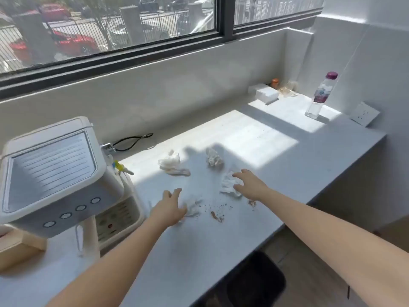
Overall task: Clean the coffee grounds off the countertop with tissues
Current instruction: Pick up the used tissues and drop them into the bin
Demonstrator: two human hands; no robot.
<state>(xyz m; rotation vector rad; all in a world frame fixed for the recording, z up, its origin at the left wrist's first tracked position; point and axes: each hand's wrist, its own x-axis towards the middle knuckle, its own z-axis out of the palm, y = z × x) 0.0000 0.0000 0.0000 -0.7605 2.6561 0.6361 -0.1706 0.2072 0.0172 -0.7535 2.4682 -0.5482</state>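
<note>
Brown coffee grounds (218,214) lie scattered on the white countertop (221,244), with a small smear (252,203) by my right wrist. My left hand (170,207) rests with spread fingers at a crumpled white tissue (193,206), just left of the grounds. My right hand (247,185) lies on another crumpled tissue (229,185), its fingers curled around the tissue's right side. Two more wadded tissues sit farther back: one stained (171,165) to the left, one (213,157) in the middle.
A white water dispenser (55,173) stands at the left with a black cord (132,141) behind it. A plastic bottle (321,96), a white box (264,93) and an orange-capped jar (275,82) stand at the far right corner. A dark bin (254,282) sits below the counter edge.
</note>
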